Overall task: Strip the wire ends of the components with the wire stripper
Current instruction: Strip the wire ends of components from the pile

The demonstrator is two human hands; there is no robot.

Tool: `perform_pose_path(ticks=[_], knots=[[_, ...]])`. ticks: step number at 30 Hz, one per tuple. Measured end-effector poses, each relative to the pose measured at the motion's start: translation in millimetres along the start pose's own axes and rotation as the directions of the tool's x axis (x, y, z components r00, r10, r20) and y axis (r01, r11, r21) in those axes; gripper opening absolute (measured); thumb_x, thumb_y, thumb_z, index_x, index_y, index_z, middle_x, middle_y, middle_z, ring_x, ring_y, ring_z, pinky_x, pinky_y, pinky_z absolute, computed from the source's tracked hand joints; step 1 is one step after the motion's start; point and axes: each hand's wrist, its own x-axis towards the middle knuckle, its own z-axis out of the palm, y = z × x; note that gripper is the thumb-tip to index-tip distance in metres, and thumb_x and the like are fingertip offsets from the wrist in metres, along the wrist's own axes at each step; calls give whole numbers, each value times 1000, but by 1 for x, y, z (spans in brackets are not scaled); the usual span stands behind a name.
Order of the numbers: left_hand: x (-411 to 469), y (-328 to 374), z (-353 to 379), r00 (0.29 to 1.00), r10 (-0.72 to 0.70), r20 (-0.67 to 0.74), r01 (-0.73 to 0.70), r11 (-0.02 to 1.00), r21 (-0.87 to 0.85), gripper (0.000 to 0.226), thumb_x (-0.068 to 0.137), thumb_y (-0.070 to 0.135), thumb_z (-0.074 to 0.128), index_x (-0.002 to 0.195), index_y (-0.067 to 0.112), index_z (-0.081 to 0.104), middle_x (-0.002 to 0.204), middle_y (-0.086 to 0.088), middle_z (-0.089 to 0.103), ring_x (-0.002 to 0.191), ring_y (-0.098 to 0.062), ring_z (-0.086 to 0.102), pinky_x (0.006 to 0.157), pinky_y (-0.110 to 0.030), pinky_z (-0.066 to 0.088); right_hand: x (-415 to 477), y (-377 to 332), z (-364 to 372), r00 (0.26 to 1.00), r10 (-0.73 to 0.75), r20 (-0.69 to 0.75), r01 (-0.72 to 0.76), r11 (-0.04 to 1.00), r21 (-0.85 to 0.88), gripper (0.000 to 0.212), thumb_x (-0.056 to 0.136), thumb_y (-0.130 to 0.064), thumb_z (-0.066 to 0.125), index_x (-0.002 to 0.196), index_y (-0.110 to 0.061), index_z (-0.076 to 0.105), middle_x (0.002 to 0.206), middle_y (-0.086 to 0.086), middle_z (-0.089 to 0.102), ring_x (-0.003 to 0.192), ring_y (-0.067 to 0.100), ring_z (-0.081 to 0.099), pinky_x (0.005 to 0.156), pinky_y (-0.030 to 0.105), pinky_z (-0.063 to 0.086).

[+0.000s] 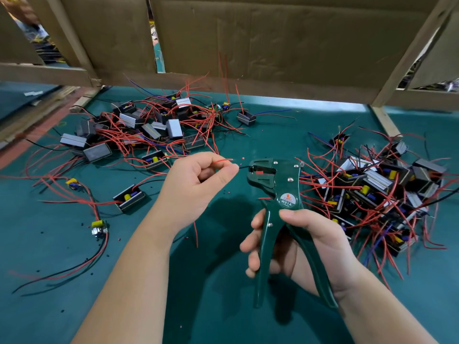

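Note:
My right hand [300,244] grips the handles of a dark green wire stripper [278,194], held upright with its jaws pointing left. My left hand [198,182] pinches two thin wires between thumb and fingers. The red wire [223,160] sticks out above the thumb, its end free. The black wire [244,166] runs from my fingertips to the stripper's jaws. The component these wires belong to is hidden below my left hand.
Two piles of small black components with red, black and blue wires lie on the green mat [62,306]: one at the back left [149,125], one at the right [377,189]. Several loose components sit at the left. Cardboard and wooden framing [248,40] close off the back.

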Motion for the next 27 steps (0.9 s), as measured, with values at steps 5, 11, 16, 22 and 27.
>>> perform_pose_path(ticks=[5, 11, 16, 22, 27], knots=[[0, 0, 1, 1000, -9, 15, 9, 1000, -10, 7, 76, 33, 69, 79, 27, 71, 65, -8, 52, 63, -17, 38, 59, -26, 32, 0, 1, 1, 1000, 5, -26, -6, 999, -40, 49, 58, -38, 84, 87, -2, 66, 77, 27, 62, 61, 36, 62, 62, 46, 54], [0, 0, 0, 1000, 8, 10, -8, 1000, 20, 9, 75, 32, 71, 80, 24, 72, 62, -7, 43, 55, -9, 30, 54, -21, 29, -1, 0, 2, 996, 24, -83, -33, 994, -104, 48, 57, -41, 84, 82, -5, 66, 72, 24, 60, 57, 35, 61, 62, 46, 54], [-1, 0, 0, 1000, 8, 16, -9, 1000, 30, 7, 75, 30, 71, 78, 24, 72, 60, -4, 44, 53, -8, 30, 53, -20, 28, -1, 1, 2, 995, 20, -94, -31, 992, -123, 36, 69, -39, 69, 81, -5, 66, 71, 23, 61, 57, 35, 61, 63, 47, 53], [-2, 1, -1, 1000, 13, 19, -14, 998, 60, 5, 76, 28, 70, 73, 23, 70, 55, 0, 37, 50, -6, 25, 48, -17, 23, 0, 2, 1, 996, 32, -87, -41, 994, -106, 36, 68, -37, 67, 82, -4, 66, 72, 24, 60, 57, 36, 61, 61, 45, 54], [-2, 1, -2, 1000, 12, 21, -14, 997, 77, 5, 75, 27, 69, 72, 23, 69, 50, 6, 36, 48, -5, 24, 47, -16, 23, 0, 2, 1, 996, 40, -78, -48, 993, -105, 36, 67, -37, 68, 82, -4, 66, 72, 24, 60, 57, 36, 61, 61, 45, 54]])
